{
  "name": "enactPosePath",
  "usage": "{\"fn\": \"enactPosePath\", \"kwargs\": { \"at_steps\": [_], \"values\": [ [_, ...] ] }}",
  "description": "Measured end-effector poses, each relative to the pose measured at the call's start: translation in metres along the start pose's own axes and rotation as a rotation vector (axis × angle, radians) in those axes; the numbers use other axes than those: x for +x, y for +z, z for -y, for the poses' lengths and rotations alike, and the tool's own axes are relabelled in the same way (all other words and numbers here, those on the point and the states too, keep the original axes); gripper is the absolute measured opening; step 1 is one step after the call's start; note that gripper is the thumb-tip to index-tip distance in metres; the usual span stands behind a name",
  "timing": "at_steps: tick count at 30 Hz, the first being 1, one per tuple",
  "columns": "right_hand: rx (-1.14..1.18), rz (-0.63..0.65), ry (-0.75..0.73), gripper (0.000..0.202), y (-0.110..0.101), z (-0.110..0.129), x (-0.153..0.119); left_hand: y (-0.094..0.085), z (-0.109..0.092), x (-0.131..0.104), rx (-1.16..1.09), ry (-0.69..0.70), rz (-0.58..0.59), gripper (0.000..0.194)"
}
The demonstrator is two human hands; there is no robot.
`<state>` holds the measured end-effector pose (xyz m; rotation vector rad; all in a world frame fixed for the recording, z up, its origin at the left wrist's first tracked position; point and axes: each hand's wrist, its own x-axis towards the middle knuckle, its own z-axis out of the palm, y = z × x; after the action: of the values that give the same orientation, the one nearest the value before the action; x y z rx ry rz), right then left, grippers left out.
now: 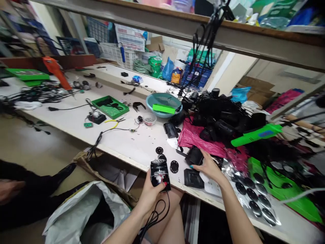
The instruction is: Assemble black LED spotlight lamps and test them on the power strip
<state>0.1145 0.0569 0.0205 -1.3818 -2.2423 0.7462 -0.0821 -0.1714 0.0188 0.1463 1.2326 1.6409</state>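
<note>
My left hand (151, 188) is closed around a black device (159, 174) with clear and metallic parts inside, held at the table's front edge. A black cable (162, 206) hangs from the device over my lap. To the right, my right hand (209, 166) has its thumb and fingers on a black housing (194, 156) above the table. Just below that housing lies another black shell (193, 178). Perforated black discs (174, 166) rest between my two hands, and one more disc (159, 150) lies a little farther back.
A pile of black housings (220, 115) and a pink bag (190, 134) are at the right. Round dark caps (252, 194) lie near a green tray (291, 200). Farther back stand a blue basket (164, 98), yellow pliers (113, 123) and a green tray (110, 106). A shelf (177, 25) crosses overhead.
</note>
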Motion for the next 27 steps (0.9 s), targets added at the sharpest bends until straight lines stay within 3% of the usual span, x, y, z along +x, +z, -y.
{"fn": "enactPosePath", "kwargs": {
  "at_steps": [4,11,13,15,17,19,22,24,25,27],
  "values": [
    [0.017,-0.013,-0.046,0.094,0.015,-0.013,0.007,0.003,0.001,0.006,-0.058,-0.082,0.029,0.092],
    [0.026,-0.028,-0.089,0.09,0.01,-0.013,0.012,0.064,-0.011,0.013,-0.308,0.087,-0.003,0.07],
    [0.027,-0.066,-0.1,0.086,0.007,-0.004,-0.001,0.067,-0.013,0.004,-0.368,0.133,-0.073,0.07],
    [0.048,-0.155,-0.12,0.065,0.006,0.007,-0.025,0.053,-0.009,-0.013,-0.382,0.135,-0.173,0.069],
    [0.077,-0.201,-0.151,0.041,0.004,0.015,-0.057,0.025,0.002,-0.032,-0.352,0.076,-0.287,0.061],
    [0.08,-0.134,-0.159,0.037,0.001,0.016,-0.091,-0.008,0.018,-0.046,-0.324,-0.027,-0.424,0.054],
    [0.091,-0.248,0.003,0.035,-0.005,0.005,-0.136,-0.042,0.038,-0.049,-0.284,-0.089,-0.542,0.046],
    [0.098,-0.292,0.099,0.032,-0.004,0.004,-0.163,-0.044,0.039,-0.048,-0.272,-0.099,-0.572,0.044],
    [0.117,-0.239,0.106,0.031,0.0,0.008,-0.176,-0.038,0.035,-0.047,-0.268,-0.114,-0.56,0.042],
    [0.234,0.022,0.04,0.038,0.018,0.029,-0.201,-0.019,0.021,-0.048,-0.287,-0.122,-0.481,0.037]
  ]
}}
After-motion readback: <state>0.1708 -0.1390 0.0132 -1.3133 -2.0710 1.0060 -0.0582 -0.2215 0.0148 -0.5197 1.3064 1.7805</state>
